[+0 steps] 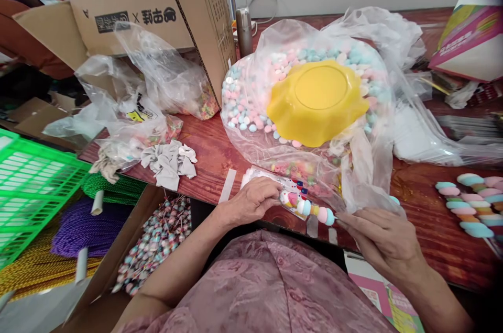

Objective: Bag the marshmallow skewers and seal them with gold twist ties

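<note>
A short candy skewer (325, 216) with pink, blue and yellow pieces stretches between my hands at the table's front edge. My left hand (254, 198) is closed on its left end, above a stack of printed plastic wrappers (261, 173). At the other end, the fingers of my right hand (383, 236) are pinched together close to the blue piece, apparently on the thin stick. Just beyond lies a clear bag of pink, blue and white candies (247, 110), with an upturned yellow scalloped bowl (320, 97) on top.
Finished candy skewers (475, 202) lie at the right. A cardboard box (149, 13) and plastic bags (165, 81) of small candies stand at the left, near a grey cloth (168, 163). Below are a green basket (39, 181) and a carton of skewers (157, 239). A person (35, 34) is at far left.
</note>
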Tool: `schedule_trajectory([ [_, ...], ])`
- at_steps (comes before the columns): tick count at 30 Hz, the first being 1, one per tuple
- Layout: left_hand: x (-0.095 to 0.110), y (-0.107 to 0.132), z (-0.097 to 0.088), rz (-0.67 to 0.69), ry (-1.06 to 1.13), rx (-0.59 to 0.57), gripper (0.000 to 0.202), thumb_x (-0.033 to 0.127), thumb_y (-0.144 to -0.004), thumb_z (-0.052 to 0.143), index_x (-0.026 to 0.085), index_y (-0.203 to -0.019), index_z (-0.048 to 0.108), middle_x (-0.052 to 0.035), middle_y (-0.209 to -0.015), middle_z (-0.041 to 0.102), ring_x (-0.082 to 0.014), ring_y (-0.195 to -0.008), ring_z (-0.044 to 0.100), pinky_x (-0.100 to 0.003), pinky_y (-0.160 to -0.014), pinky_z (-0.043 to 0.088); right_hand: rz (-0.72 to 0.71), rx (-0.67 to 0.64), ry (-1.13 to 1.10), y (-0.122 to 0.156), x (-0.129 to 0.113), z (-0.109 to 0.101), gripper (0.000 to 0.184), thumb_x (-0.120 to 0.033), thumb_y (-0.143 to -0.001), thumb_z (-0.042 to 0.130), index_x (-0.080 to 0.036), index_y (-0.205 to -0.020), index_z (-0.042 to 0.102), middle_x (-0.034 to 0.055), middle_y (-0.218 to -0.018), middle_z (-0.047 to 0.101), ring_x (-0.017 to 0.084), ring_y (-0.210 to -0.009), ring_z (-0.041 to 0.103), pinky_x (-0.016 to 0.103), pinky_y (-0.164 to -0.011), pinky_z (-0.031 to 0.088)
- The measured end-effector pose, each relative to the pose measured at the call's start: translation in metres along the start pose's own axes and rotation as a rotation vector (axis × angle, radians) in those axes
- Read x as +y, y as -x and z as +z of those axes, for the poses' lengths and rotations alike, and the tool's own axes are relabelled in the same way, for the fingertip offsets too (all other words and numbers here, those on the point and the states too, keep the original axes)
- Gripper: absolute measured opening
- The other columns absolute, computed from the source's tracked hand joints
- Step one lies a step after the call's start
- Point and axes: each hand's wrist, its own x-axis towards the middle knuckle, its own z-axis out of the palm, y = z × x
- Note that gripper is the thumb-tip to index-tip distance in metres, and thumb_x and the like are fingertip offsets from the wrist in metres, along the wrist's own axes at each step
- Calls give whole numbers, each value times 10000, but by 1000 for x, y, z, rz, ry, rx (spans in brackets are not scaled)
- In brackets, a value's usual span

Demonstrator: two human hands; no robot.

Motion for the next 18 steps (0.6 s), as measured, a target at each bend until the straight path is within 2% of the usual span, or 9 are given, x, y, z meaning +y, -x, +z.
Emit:
schedule_trajectory([
  [3,10,2,-5,-126,89,-32,175,310,-982,518,172,-893,577,-80,-983,683,-167,-894,622,-313,-852,487,9,-18,-112,-7,7,-8,226,-93,-921,537,-201,-1048,690,-6,-705,641,111,-621,593,251,-576,424],
  [5,19,1,-7,-228,160,-68,185,347,-970,540,170,-985,590,-50,-913,663,-146,-797,592,-282,-781,478,5,-3,-116,-11,9,-12,244,-91,-915,542,-208,-1069,691,-9,-700,639,112,-617,589,253,-577,424],
  [6,24,0,-8,-274,195,-88,251,381,-939,594,171,-1076,590,-42,-917,658,-147,-791,582,-276,-767,473,-5,0,-95,-13,9,-13,255,-84,-911,543,-210,-1078,689,-8,-705,644,116,-623,589,257,-584,427],
  [8,32,-3,-8,-351,260,-114,557,443,-815,750,189,-1266,546,-43,-1004,661,-173,-880,586,-284,-805,470,-37,-7,-26,-18,7,-15,275,-72,-910,526,-218,-1082,684,3,-753,674,125,-655,596,270,-610,435],
  [9,35,-5,-7,-385,292,-129,669,455,-746,810,200,-1303,540,-42,-1043,661,-190,-929,585,-290,-829,468,-64,-12,4,-20,6,-15,286,-69,-912,510,-222,-1083,681,10,-792,693,129,-675,600,279,-623,436],
  [10,37,-6,-5,-423,324,-158,690,455,-704,841,202,-1285,567,-35,-1044,662,-198,-947,583,-291,-837,465,-96,-20,29,-23,5,-16,300,-66,-913,492,-224,-1089,676,16,-827,708,133,-690,600,288,-633,432],
  [12,41,-9,-3,-508,395,-228,515,433,-732,820,181,-1146,646,-11,-958,664,-186,-898,582,-277,-805,462,-166,-35,81,-30,3,-18,317,-63,-911,475,-225,-1108,663,16,-853,721,142,-696,585,307,-638,407],
  [14,45,-11,-2,-555,469,-283,368,393,-793,768,163,-1060,661,0,-909,654,-170,-859,574,-264,-784,456,-243,-49,149,-39,3,-21,301,-70,-915,480,-211,-1118,651,17,-851,725,151,-691,560,322,-639,371],
  [18,53,-15,-1,-527,499,-310,352,353,-818,745,180,-1100,625,5,-954,636,-165,-886,555,-261,-805,441,-379,-101,260,-60,5,-29,237,-110,-944,468,-188,-1046,668,20,-796,701,149,-676,537,324,-632,319],
])
